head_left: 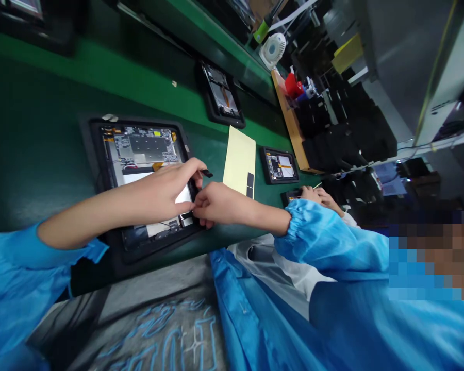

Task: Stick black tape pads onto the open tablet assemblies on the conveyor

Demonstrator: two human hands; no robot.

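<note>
An opened tablet [145,147] lies in a black tray [90,149] on the green bench, its circuit board and pale battery area showing. My left hand [170,188] reaches over the tablet, fingers curled at its right edge. A small black strip [207,173] pokes out beyond those fingertips. Close against it, my right hand [220,203] has its fingers pinched together at the same edge. Whatever sits between the right fingertips is hidden. Just past my hands is a yellow sheet [239,159] bearing black rectangular pieces [250,180].
Further trays with opened tablets stand at the back [222,95] and to the right [280,166]. A co-worker's hands [319,197] are busy over another device at the right. A small white fan [274,50] and a wooden ledge [294,126] are farther off.
</note>
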